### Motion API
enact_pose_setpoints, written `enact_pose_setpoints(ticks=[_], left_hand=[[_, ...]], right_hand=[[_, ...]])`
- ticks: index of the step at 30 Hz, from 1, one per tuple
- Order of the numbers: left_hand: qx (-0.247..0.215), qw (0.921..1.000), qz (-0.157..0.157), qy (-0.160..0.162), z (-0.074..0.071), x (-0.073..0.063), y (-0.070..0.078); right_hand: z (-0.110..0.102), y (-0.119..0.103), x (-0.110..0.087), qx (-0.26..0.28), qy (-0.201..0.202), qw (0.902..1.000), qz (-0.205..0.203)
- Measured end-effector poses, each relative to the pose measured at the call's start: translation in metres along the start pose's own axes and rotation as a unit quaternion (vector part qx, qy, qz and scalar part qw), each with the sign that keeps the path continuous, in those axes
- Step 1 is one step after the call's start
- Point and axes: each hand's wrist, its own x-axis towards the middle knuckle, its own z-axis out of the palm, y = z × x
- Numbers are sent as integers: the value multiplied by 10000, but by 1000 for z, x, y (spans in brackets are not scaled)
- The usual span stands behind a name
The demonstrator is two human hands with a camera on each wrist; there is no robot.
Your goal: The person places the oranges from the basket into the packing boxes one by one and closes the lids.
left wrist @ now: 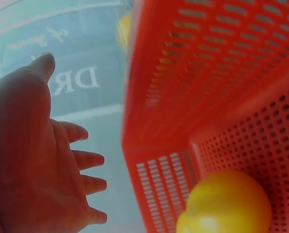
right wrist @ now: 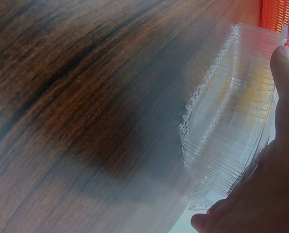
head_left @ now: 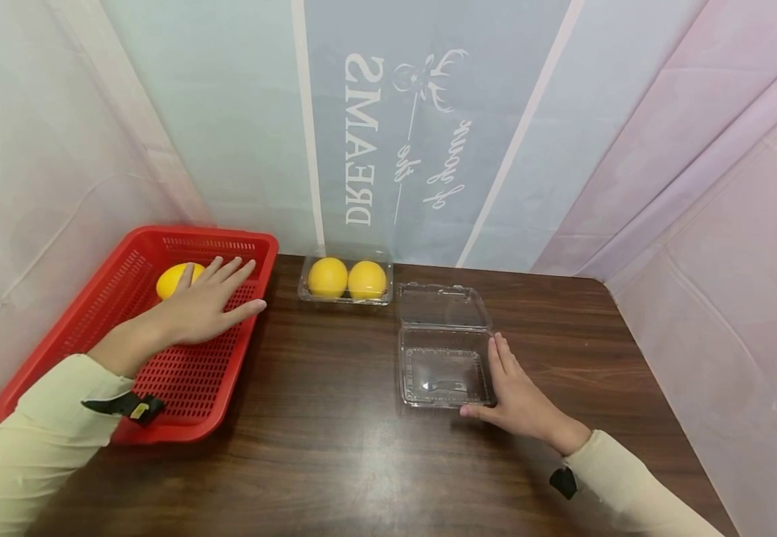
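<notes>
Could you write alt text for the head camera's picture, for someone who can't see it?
A person's left hand is spread over a red basket with a yellow ball visible inside; the right hand touches an open clear box on a wooden table. A second clear box holds two more yellow balls.

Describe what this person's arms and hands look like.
Both sleeves are long and cream. A black strap with a small yellow patch shows at the left cuff, another black piece at the right cuff. Left hand and right hand are gloveless.
</notes>
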Motion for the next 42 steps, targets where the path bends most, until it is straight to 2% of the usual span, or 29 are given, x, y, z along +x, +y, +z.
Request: enact_pose_setpoints(ticks=[10, 23, 31, 42], left_hand=[[-199, 9997, -164, 14, 5, 2, -26], [-209, 9997, -98, 31, 15, 7, -57], [-410, 9985, -308, -194, 19, 7, -66], [-322, 9988, -278, -239, 26, 9, -74]], right_hand=[[3, 3, 0, -58, 39, 10000, -45], [5, 5, 0, -57, 46, 10000, -46], [6, 5, 0, -17, 84, 9999, -75], [9, 7, 0, 31, 91, 9999, -51]])
